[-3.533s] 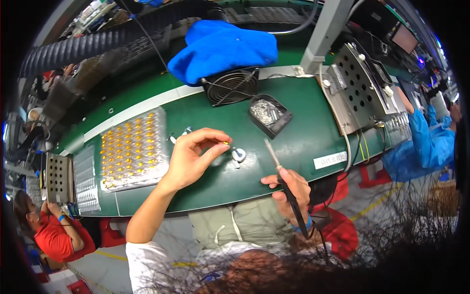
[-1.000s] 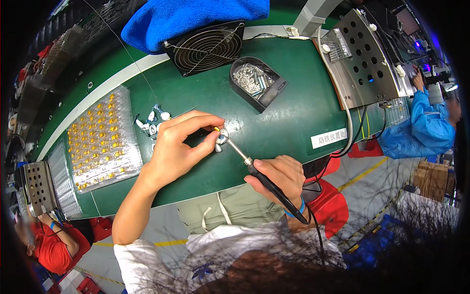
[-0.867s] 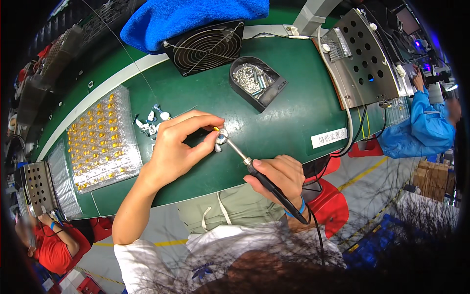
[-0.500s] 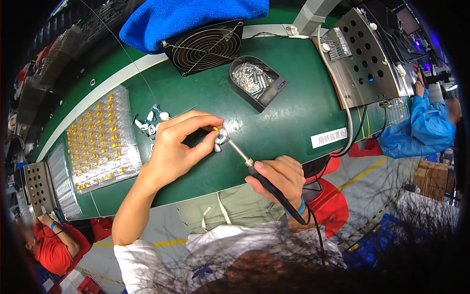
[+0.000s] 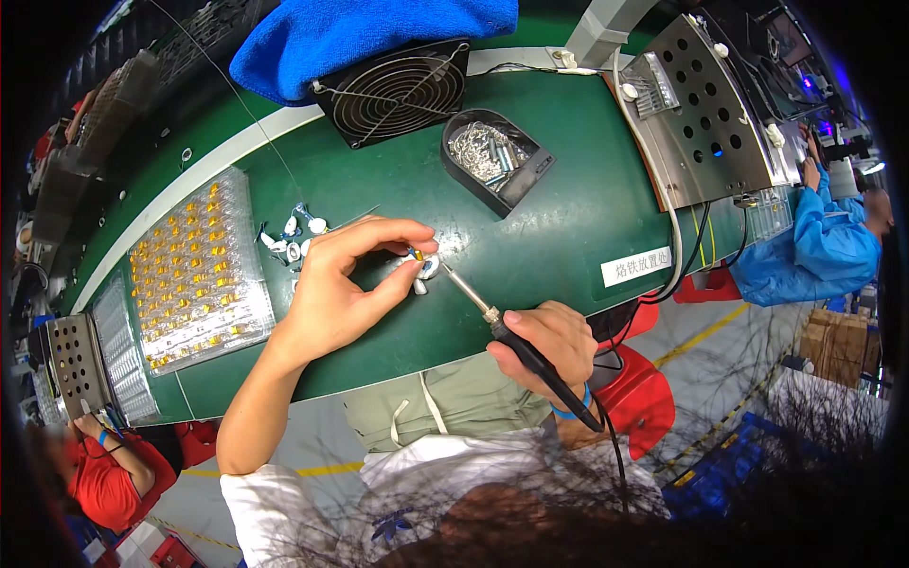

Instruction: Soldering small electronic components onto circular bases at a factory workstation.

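Note:
Between thumb and forefinger, my left hand (image 5: 336, 284) pinches a small round white part (image 5: 429, 268) with a bit of yellow on it, just above the green bench. My right hand (image 5: 549, 346) is wrapped round the dark handle of a soldering iron (image 5: 519, 344). The iron's metal tip points up and left, close to the right side of the white part; whether they touch I cannot tell. Left of my left hand lie several small white parts with blue wires (image 5: 294, 234). A clear blister tray (image 5: 204, 270) with rows of small yellow pieces sits farther left.
A black bin (image 5: 496, 161) of small metal parts stands beyond my hands, near a black fan (image 5: 398, 93) with a blue towel (image 5: 379, 43) over it. A perforated metal box (image 5: 705, 114) is at the right. One person in blue and one in red sit at the sides.
My right hand has drawn the soldering iron slightly down and right, away from the white part. My left hand keeps its pinch, almost in the same place.

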{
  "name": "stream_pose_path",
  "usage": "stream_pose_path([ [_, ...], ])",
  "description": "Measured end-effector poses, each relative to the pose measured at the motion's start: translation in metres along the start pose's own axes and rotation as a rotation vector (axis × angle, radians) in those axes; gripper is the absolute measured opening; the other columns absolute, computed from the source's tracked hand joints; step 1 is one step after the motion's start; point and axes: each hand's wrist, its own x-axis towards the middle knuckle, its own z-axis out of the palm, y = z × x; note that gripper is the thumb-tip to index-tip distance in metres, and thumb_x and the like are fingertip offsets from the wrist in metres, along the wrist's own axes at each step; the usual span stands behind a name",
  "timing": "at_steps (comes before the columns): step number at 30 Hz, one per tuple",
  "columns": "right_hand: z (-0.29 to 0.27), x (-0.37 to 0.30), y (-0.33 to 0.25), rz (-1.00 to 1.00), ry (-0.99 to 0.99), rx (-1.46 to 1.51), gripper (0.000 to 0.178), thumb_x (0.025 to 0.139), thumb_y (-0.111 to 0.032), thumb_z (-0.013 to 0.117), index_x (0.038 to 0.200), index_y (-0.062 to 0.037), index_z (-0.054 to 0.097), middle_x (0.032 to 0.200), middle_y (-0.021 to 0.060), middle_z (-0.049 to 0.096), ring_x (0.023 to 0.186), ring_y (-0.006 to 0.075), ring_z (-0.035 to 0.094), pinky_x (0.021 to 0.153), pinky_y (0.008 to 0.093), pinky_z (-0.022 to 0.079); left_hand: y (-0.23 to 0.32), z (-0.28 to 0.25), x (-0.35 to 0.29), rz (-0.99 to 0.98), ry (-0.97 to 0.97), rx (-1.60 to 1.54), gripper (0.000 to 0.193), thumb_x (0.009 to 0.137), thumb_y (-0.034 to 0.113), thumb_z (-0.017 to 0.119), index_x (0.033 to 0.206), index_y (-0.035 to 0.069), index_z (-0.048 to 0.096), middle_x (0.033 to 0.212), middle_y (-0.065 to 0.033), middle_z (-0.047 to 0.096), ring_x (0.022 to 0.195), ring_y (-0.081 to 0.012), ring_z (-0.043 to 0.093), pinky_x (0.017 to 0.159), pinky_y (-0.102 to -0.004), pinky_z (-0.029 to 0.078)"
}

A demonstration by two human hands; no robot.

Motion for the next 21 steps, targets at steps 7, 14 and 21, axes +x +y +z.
stream_pose_path([
  [7,-0.0002,0.0007,0.0002,0.015,-0.018,0.024,0.037,0.08,-0.018,0.09,0.106,0.0003,0.071,0.082,0.0129,0.072,0.064,0.0277,0.068,0.06,0.0358,0.054,-0.004,-0.0032,-0.0007,0.022,-0.038,-0.073,0.034,0.088,-0.008,0.069,0.122,0.0,0.071,0.112,-0.0131,0.075,0.105,-0.0216,0.073,0.095,-0.0337,0.058],
  [14,-0.0023,0.0009,0.0001,0.039,-0.015,0.036,0.037,0.079,-0.018,0.09,0.105,0.0003,0.071,0.08,0.0126,0.071,0.064,0.0278,0.068,0.06,0.0363,0.055,-0.0018,-0.0027,-0.0015,-0.03,-0.033,-0.13,0.034,0.09,-0.008,0.068,0.123,-0.002,0.07,0.115,-0.014,0.075,0.109,-0.023,0.073,0.097,-0.0343,0.058],
  [21,-0.0002,0.0052,-0.0002,0.017,-0.05,0.038,0.04,0.078,-0.02,0.091,0.106,0.0007,0.071,0.08,0.0127,0.072,0.061,0.0258,0.068,0.055,0.0338,0.052,-0.0024,-0.0045,-0.0021,-0.028,-0.065,-0.095,0.034,0.092,-0.01,0.066,0.125,-0.003,0.068,0.118,-0.0147,0.074,0.113,-0.024,0.073,0.099,-0.0347,0.058],
])
